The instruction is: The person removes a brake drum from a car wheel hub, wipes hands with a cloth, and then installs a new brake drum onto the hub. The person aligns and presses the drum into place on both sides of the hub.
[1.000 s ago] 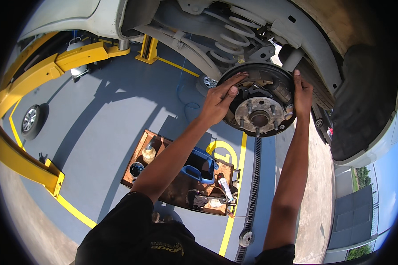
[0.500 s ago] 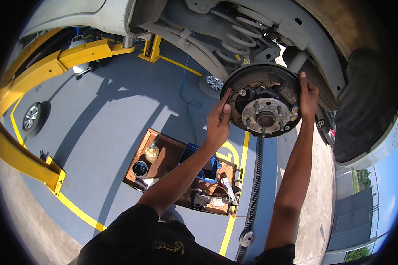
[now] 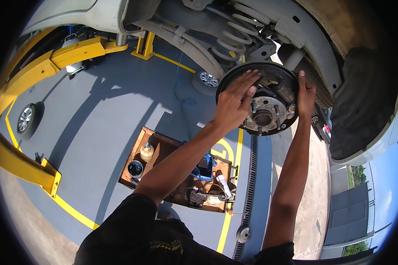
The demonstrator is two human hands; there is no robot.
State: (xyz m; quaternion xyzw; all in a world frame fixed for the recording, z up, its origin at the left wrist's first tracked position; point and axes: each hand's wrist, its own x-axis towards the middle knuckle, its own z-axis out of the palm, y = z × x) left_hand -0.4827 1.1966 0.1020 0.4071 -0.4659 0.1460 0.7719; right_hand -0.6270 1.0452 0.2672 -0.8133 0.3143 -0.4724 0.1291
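A drum brake assembly with its drum off hangs under the raised car. Its round black backing plate (image 3: 227, 79) surrounds the hub (image 3: 267, 109), which has wheel studs sticking out. My left hand (image 3: 236, 100) lies over the upper left of the assembly, fingers stretched out across the brake shoe and hiding part of it. Along the right rim, my right hand (image 3: 306, 95) grips the edge of the backing plate, one finger pointing up. The wheel cylinder (image 3: 285, 92) shows between my hands.
A coil spring (image 3: 234, 37) and a grey axle beam sit above. Below stands a brown tool cart (image 3: 163, 148) with a bottle, a can and a blue bin. A yellow lift arm (image 3: 75, 55) is at left. Wheels (image 3: 27, 119) and a brake drum (image 3: 243, 234) lie on the floor.
My left hand has moved from the plate's left edge rightward and up, onto the brake shoe. My right hand stays at the right rim. The view has shifted slightly.
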